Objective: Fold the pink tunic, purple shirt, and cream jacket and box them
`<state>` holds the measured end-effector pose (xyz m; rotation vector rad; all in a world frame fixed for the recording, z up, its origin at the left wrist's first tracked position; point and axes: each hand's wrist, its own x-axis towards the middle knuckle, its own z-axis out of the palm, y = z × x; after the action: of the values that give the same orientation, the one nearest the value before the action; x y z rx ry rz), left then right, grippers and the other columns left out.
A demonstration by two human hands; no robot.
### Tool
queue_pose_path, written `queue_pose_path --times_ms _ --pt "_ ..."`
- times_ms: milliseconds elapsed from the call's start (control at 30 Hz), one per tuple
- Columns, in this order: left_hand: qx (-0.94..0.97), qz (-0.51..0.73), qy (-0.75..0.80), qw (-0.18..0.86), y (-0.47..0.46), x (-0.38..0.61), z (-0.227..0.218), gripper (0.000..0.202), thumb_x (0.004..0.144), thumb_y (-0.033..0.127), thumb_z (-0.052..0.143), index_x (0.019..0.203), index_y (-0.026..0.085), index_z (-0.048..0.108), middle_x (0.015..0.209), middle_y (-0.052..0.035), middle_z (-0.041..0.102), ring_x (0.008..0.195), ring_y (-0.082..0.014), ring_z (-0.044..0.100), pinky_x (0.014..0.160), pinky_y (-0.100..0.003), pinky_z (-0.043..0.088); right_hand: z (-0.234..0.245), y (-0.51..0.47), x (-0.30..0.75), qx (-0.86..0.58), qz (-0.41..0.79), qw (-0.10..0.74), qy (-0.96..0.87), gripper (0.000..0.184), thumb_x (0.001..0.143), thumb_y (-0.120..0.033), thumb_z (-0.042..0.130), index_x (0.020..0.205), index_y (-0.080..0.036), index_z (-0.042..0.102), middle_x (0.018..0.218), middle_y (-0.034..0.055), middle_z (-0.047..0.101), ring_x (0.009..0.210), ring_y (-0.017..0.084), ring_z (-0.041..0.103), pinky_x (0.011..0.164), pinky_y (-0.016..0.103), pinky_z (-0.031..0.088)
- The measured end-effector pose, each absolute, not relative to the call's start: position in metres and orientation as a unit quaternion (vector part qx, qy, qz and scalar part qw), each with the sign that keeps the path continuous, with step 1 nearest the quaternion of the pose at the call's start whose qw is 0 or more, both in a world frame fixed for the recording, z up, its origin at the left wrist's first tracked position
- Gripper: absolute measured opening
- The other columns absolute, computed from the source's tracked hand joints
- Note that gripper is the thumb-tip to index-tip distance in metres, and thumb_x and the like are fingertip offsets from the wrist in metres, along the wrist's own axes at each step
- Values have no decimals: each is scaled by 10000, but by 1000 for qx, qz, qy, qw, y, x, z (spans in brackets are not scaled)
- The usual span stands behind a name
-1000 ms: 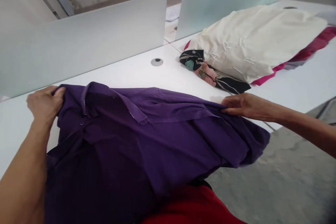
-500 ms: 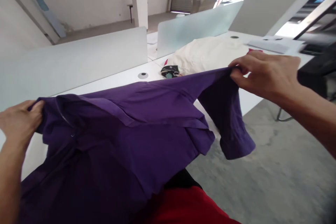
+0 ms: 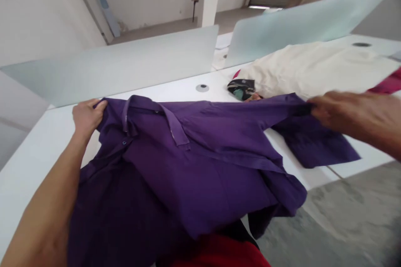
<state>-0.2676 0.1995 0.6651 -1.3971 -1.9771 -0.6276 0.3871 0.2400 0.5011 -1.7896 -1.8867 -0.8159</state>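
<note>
A purple collared shirt (image 3: 213,175) stretches between my two hands over the white desk, its lower part hanging toward me past the desk's near edge. My left hand (image 3: 87,117) pinches it at the shoulder beside the collar (image 3: 147,102). On the other side my right hand (image 3: 332,110), blurred by motion, grips the sleeve. Beyond that grip the rest of the sleeve (image 3: 326,146) drops down onto the desk. A small button shows on the front near the collar. The fingertips of my right hand are smeared.
Cream cloth (image 3: 300,69) lies heaped at the desk's back right, with dark patterned fabric (image 3: 241,87) at its left end and pinkish-red cloth (image 3: 388,81) at its right. Frosted dividers (image 3: 150,60) stand along the back. A cable hole (image 3: 202,87) sits in the desktop (image 3: 31,146). Concrete floor lies right.
The view has swung left. The shirt has come down onto the desk, its collar now spread open and facing up. Both hands still hold it, and the sleeve end now rests on the desktop.
</note>
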Motion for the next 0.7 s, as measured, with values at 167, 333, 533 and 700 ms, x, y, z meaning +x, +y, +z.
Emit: queue_pose_path --times_ms 167,333,533,700 --pt "-571 -254 -718 307 207 -259 657 450 987 461 573 1137 118 823 1107 -121 813 1010 -229 703 836 -296 433 484 250 352 -610 -194 242 -729 366 839 -463 613 1123 -298 776 1144 124 750 779 288 650 587 373 368" --pt "-583 -325 -679 305 203 -253 658 405 937 458 610 927 108 814 807 -47 745 768 -165 614 693 -265 393 521 266 289 -446 -210 359 -792 388 997 -460 450 1142 -270 757 1248 92 735 1083 308 687 738 391 496" --pt "-579 -355 -674 290 198 -252 658 343 898 439 643 855 133 792 708 -4 663 716 -148 555 645 -255 368 522 330 207 -330 -114 293 -890 385 983 -407 544 1279 -240 724 1297 95 718 1178 298 659 944 431 554" --pt "-586 -386 -661 267 193 -252 658 349 871 454 659 844 130 786 666 8 607 667 -134 504 608 -258 352 514 362 175 -310 -79 265 -910 434 962 -373 566 1340 -213 710 1291 120 714 1186 301 647 993 440 539"
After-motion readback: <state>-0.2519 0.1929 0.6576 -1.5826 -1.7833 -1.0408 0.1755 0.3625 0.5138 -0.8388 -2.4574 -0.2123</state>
